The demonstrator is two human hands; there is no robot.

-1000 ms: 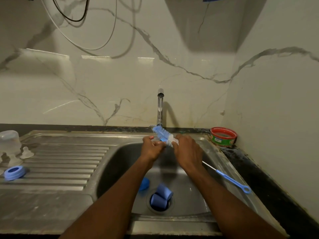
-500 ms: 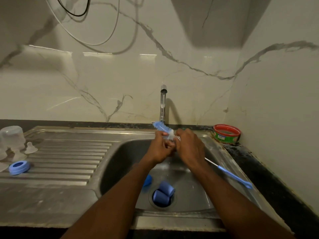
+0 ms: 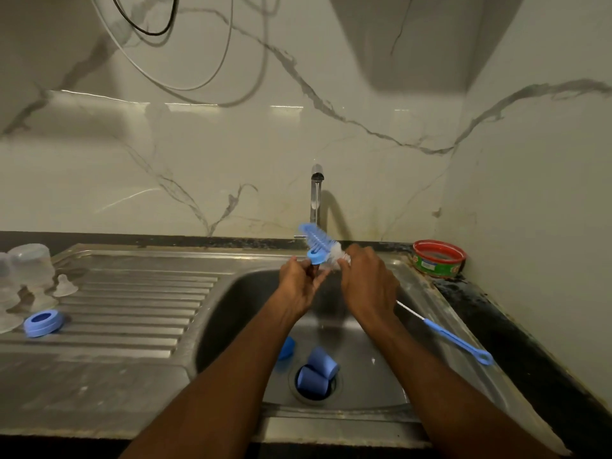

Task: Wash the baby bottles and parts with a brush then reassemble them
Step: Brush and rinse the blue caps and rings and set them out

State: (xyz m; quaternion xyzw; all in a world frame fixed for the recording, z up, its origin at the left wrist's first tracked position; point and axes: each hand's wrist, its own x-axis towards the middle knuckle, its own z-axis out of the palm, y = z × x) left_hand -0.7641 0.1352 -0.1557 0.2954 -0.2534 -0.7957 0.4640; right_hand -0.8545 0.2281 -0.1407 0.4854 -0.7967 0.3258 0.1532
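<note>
Head view: both hands are raised over the sink, just in front of the tap. The left hand pinches a blue collar ring at its fingertips. The right hand grips the bottle brush, its bristle head through the ring and its blue handle trailing behind the wrist. The right fingers are hidden behind the hand's back. Blue caps lie at the drain; clear bottles, partly cut off, stand on the drainboard.

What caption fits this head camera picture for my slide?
Left hand holds a blue bottle ring while right hand scrubs it with the bottle brush over the sink.
</note>
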